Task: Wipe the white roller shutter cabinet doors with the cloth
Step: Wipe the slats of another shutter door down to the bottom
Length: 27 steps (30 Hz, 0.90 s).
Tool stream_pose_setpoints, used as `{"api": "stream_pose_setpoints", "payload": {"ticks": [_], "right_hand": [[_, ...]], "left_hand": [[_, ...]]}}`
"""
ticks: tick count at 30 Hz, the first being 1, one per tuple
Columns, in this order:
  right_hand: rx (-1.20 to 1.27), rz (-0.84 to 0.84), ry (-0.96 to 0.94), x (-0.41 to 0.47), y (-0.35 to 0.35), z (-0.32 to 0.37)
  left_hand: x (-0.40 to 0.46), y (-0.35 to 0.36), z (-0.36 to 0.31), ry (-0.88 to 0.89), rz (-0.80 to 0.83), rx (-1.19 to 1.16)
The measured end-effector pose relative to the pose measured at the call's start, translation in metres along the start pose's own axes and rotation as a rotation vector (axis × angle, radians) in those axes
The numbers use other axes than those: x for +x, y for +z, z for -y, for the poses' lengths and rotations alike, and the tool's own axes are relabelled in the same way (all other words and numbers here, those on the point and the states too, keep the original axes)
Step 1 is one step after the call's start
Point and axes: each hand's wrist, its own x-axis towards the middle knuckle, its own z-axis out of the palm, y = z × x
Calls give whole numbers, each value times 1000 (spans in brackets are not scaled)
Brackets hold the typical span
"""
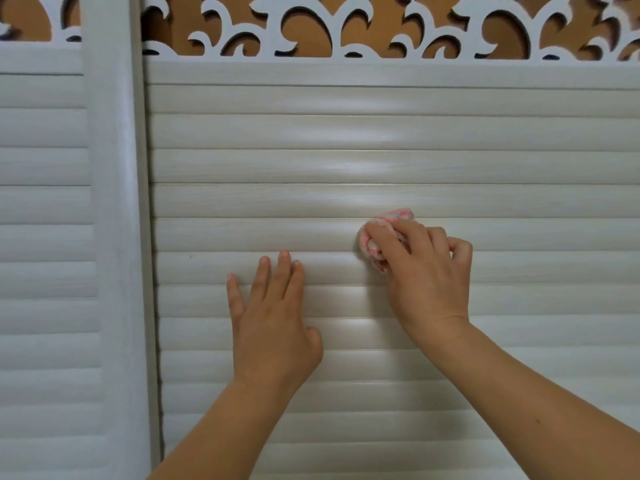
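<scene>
Right hand [420, 271]: fingers curled round a bunched pink-and-white cloth [379, 237], which is pressed against the slats of the large shutter door [346, 161]. The cloth sits near the middle of this door, slightly right of centre, across the joint between two slats. Most of it is covered by the fingers; only its upper and left parts show.

Left hand [273, 320]: laid flat on the same door, below and to the left of the cloth, apart from it. Fingers straight and close together, pointing up, thumb lying out to the right. It holds nothing.

A second shutter door [45, 209] occupies the left edge of the view, separated from the first by an upright white frame post [114, 202]. Along the top edge of both doors runs a white cut-out scroll panel [381, 29] over a brown backing.

Both forearms are bare and enter from the bottom edge.
</scene>
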Motion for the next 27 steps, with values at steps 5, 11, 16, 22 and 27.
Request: {"api": "stream_pose_setpoints", "payload": {"ticks": [5, 11, 16, 22, 27], "right_hand": [[58, 17, 112, 4, -1, 0], [45, 49, 113, 2, -3, 9], [38, 48, 149, 2, -2, 21], [121, 55, 352, 0, -5, 24], [108, 31, 257, 13, -4, 56]], "left_hand": [[-1, -6, 3, 4, 59, 78], [0, -11, 9, 39, 88, 82], [0, -13, 18, 91, 98, 122], [1, -19, 31, 138, 139, 135], [3, -25, 37, 175, 122, 121]]}}
